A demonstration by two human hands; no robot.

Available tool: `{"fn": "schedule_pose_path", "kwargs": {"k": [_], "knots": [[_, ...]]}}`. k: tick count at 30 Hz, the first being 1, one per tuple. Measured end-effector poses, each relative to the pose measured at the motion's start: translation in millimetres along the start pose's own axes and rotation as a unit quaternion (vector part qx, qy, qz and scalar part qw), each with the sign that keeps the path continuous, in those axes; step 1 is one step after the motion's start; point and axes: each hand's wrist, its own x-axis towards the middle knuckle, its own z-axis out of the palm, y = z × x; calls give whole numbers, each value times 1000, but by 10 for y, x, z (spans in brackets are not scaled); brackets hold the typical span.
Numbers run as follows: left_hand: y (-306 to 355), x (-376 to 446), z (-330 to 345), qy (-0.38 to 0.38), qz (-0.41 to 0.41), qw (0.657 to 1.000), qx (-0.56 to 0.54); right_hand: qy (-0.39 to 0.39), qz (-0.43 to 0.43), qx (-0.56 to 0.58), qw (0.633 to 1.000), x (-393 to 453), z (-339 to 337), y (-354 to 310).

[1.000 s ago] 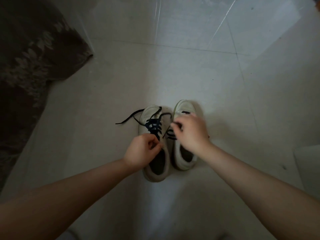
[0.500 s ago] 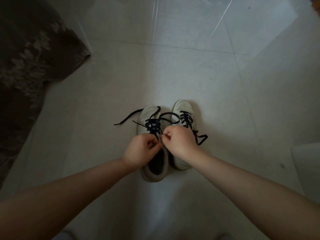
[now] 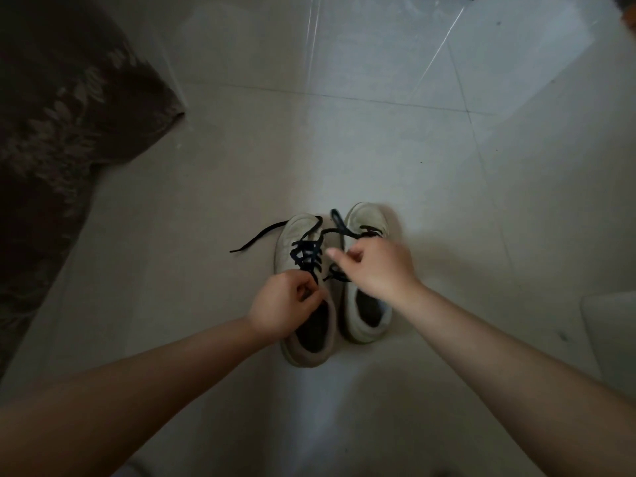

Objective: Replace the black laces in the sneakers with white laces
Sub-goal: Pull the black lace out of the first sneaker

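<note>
**Black laces coming out, left sneaker first**

Nearest you, your left hand (image 3: 284, 304) curls at the throat of the left sneaker (image 3: 306, 287), fingers pinching the black lace (image 3: 306, 256) low on its crisscross. Just right of that sneaker, your right hand (image 3: 377, 266) hovers over the right sneaker (image 3: 366, 266), fingers curled round a black strand with the forefinger out. Beyond the left sneaker's toe, a loose lace end (image 3: 256, 237) trails onto the floor (image 3: 344, 139). You appear to be at the unthreading step. Next, draw each crossing out through its eyelets. No white laces are in view.
</note>
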Motion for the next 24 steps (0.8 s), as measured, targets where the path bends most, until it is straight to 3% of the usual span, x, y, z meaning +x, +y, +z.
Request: {"fn": "schedule_pose_path", "kwargs": {"k": [3, 6, 10, 11, 13, 15, 16, 18, 20, 24], "knots": [[-5, -1, -5, 3, 9, 1000, 6, -18, -37, -58, 997, -64, 174, -85], [-4, -1, -17, -1, 14, 1000, 4, -20, -38, -27, 999, -69, 229, -143], [10, 1, -39, -7, 13, 1000, 5, 101, -20, -32, 994, 59, 31, -39], [10, -4, -45, -7, 16, 1000, 9, 83, -7, -16, 996, 104, -46, 21], [1, -35, -51, 1, 25, 1000, 1, -33, 4, 14, 999, 130, -156, 85], [-42, -83, -47, 44, 18, 998, -32, -137, -25, -60, 988, 78, -188, 55], [-69, -103, -43, 69, 5, 997, -40, -151, -40, -103, 982, 39, -180, 15], [-120, -116, -35, 91, -28, 995, -26, -85, -96, -116, 985, -7, -140, -68], [-154, -106, -41, 76, -69, 995, -7, -12, -165, -46, 985, 22, -75, -143], [-161, -82, -67, 41, -87, 995, 16, -56, -238, -104, 964, 205, 97, -268]]}}
